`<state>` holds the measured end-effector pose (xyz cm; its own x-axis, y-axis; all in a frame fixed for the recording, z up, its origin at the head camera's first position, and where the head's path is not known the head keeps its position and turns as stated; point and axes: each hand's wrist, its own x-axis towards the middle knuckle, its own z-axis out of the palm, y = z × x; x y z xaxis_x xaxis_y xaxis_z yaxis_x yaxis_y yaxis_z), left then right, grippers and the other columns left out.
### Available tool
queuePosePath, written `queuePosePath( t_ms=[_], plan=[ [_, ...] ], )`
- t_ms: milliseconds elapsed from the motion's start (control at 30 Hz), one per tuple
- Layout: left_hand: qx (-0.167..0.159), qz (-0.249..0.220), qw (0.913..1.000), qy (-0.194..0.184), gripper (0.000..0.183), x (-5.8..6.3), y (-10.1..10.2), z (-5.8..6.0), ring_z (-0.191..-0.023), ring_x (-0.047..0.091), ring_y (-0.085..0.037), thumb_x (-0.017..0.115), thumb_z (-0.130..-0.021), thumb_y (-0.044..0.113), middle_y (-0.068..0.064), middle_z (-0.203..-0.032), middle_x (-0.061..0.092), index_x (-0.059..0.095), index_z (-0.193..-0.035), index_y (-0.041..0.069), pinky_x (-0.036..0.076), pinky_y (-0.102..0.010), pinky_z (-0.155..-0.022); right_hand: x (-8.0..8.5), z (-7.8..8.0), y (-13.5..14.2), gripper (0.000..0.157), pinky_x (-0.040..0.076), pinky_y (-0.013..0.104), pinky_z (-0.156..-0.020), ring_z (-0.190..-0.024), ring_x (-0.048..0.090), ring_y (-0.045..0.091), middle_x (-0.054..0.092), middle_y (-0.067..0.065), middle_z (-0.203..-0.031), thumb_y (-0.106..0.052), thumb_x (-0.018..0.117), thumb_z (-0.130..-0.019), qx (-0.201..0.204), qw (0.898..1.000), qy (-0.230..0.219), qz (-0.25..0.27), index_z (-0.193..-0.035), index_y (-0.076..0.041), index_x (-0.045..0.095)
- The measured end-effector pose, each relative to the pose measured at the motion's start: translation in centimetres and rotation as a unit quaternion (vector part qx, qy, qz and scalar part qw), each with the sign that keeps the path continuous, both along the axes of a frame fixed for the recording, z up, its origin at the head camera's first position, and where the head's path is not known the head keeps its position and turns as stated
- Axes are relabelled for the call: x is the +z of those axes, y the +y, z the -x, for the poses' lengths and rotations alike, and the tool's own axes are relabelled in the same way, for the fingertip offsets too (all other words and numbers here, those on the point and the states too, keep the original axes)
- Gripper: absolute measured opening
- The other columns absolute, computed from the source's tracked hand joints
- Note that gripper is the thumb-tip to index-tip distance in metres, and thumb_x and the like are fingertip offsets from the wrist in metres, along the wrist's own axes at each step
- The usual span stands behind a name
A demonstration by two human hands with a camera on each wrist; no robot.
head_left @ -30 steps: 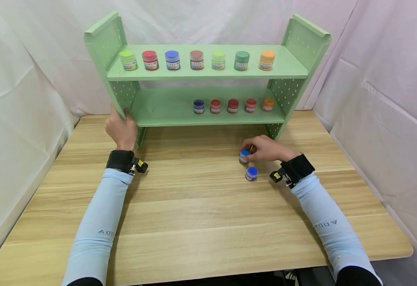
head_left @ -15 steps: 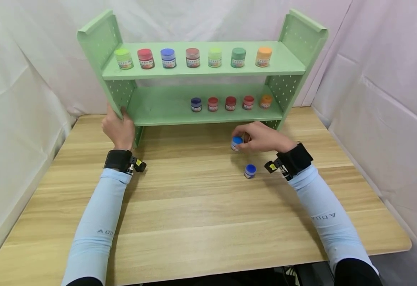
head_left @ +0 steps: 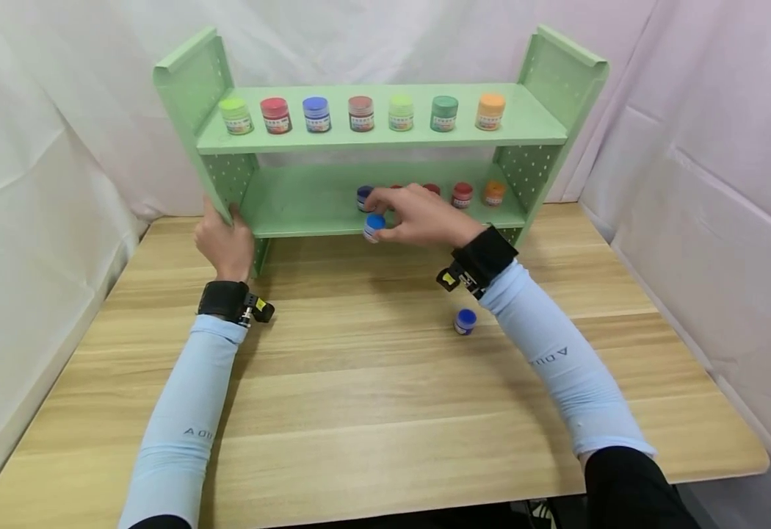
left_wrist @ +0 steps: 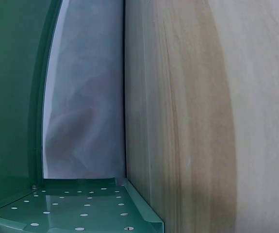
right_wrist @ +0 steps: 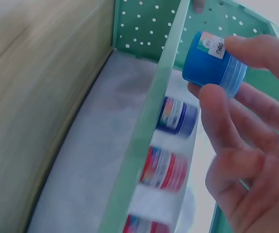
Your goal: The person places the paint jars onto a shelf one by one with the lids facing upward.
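Observation:
A small paint jar with a bright blue lid (head_left: pixel 375 226) is pinched between the thumb and fingers of my right hand (head_left: pixel 425 215), just before the front edge of the lower shelf. In the right wrist view this blue jar (right_wrist: pixel 207 63) is tilted on its side, its label showing. My left hand (head_left: pixel 225 242) grips the left side panel of the green two-tier rack (head_left: pixel 293 198), thumb on the inner side. Close behind the held jar stands a dark blue jar (head_left: pixel 363 197), partly covered by my right fingers. Another blue jar (head_left: pixel 465 322) stands on the table.
Red jars (head_left: pixel 462 195) and an orange jar (head_left: pixel 494 193) stand on the lower shelf, some hidden behind my right hand. Several larger jars, among them a green one (head_left: pixel 443 113), line the upper shelf. White cloth (head_left: pixel 372 44) hangs behind the rack. The wooden table (head_left: pixel 332 382) lies in front.
My right hand has lifted the blue jar off the table and carried it left and up to the lower shelf's edge. My left hand keeps its hold on the rack.

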<state>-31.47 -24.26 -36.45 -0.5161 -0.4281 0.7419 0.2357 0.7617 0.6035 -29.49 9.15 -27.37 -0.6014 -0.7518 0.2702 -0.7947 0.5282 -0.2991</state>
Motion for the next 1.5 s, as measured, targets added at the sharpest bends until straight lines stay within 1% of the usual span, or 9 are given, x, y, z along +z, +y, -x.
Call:
queuePosePath(
  t_ms=[100,200,367,433,633,900,1100,1300,1500],
  plan=[
    [-0.002,0.000,1.0000,0.000,0.028,0.1,0.1,0.1,-0.091,0.066,-0.026,0.057,-0.092,0.014,-0.013,-0.105,0.068,0.063,-0.117,0.003,0.049,-0.039,-0.079,0.9,0.5,-1.5,0.041,0.045,0.024,-0.073,-0.092,0.058,0.005,0.065,-0.006,-0.103,-0.038,0.068,-0.085,-0.017,1.000,0.003,-0.015,-0.117,-0.013,0.061],
    [0.003,-0.001,1.0000,0.000,0.028,0.1,0.0,0.2,-0.092,0.065,-0.025,0.057,-0.092,0.015,-0.012,-0.105,0.068,0.063,-0.117,0.004,0.049,-0.038,-0.079,1.5,1.2,-3.1,0.038,0.045,0.023,-0.075,-0.091,0.057,0.005,0.064,-0.008,-0.101,-0.040,0.067,-0.085,-0.019,0.999,0.003,-0.032,-0.114,-0.016,0.063],
    [0.004,-0.003,1.0000,-0.002,0.029,0.0,-0.1,0.3,-0.095,0.065,-0.022,0.056,-0.093,0.016,-0.010,-0.108,0.068,0.062,-0.120,0.006,0.049,-0.036,-0.081,2.1,2.2,-5.0,0.033,0.044,0.025,-0.074,-0.088,0.056,0.006,0.062,-0.008,-0.101,-0.037,0.067,-0.085,-0.022,0.998,0.004,-0.064,-0.111,-0.017,0.065],
    [0.003,-0.003,1.0000,-0.003,0.030,-0.1,-0.1,0.3,-0.095,0.065,-0.022,0.056,-0.093,0.016,-0.009,-0.108,0.067,0.062,-0.121,0.007,0.049,-0.036,-0.082,2.3,2.6,-5.4,0.033,0.044,0.025,-0.074,-0.090,0.056,0.007,0.062,-0.008,-0.101,-0.036,0.068,-0.085,-0.029,0.997,0.005,-0.076,-0.111,-0.018,0.066],
    [0.001,0.001,1.0000,0.002,0.029,-0.1,-0.1,0.2,-0.092,0.066,-0.023,0.057,-0.093,0.015,-0.009,-0.107,0.068,0.062,-0.120,0.007,0.050,-0.039,-0.076,2.6,3.5,-6.6,0.036,0.045,0.026,-0.076,-0.094,0.056,0.009,0.063,-0.008,-0.104,-0.036,0.070,-0.083,-0.045,0.993,0.004,-0.108,-0.113,-0.017,0.067],
    [0.001,0.003,1.0000,0.003,0.029,0.0,-0.1,0.1,-0.088,0.067,-0.024,0.057,-0.092,0.014,-0.010,-0.105,0.068,0.062,-0.120,0.007,0.051,-0.040,-0.071,3.0,4.4,-7.7,0.043,0.043,0.030,-0.082,-0.104,0.053,0.013,0.059,-0.002,-0.119,-0.034,0.067,-0.086,-0.075,0.985,-0.031,-0.153,-0.126,-0.017,0.062],
    [0.003,0.003,1.0000,0.001,0.029,-0.1,-0.1,0.2,-0.088,0.067,-0.024,0.057,-0.092,0.015,-0.011,-0.104,0.068,0.063,-0.119,0.006,0.050,-0.040,-0.071,3.3,5.3,-8.2,0.043,0.043,0.030,-0.082,-0.106,0.051,0.013,0.057,-0.003,-0.122,-0.034,0.066,-0.087,-0.101,0.979,-0.035,-0.174,-0.127,-0.019,0.060],
    [0.003,0.005,1.0000,0.004,0.027,0.0,-0.1,0.2,-0.088,0.066,-0.024,0.057,-0.092,0.016,-0.011,-0.104,0.069,0.063,-0.117,0.005,0.050,-0.041,-0.071,3.4,5.9,-8.2,0.041,0.043,0.030,-0.080,-0.106,0.051,0.013,0.056,-0.003,-0.124,-0.032,0.065,-0.087,-0.115,0.977,-0.047,-0.174,-0.126,-0.020,0.060],
    [0.005,0.007,1.0000,0.004,0.026,0.0,0.0,0.1,-0.087,0.067,-0.026,0.058,-0.092,0.016,-0.012,-0.102,0.069,0.064,-0.114,0.004,0.050,-0.042,-0.071,3.2,6.0,-8.1,0.041,0.043,0.031,-0.081,-0.107,0.050,0.014,0.055,-0.002,-0.124,-0.032,0.064,-0.087,-0.114,0.978,-0.051,-0.169,-0.127,-0.020,0.059]
  ],
)
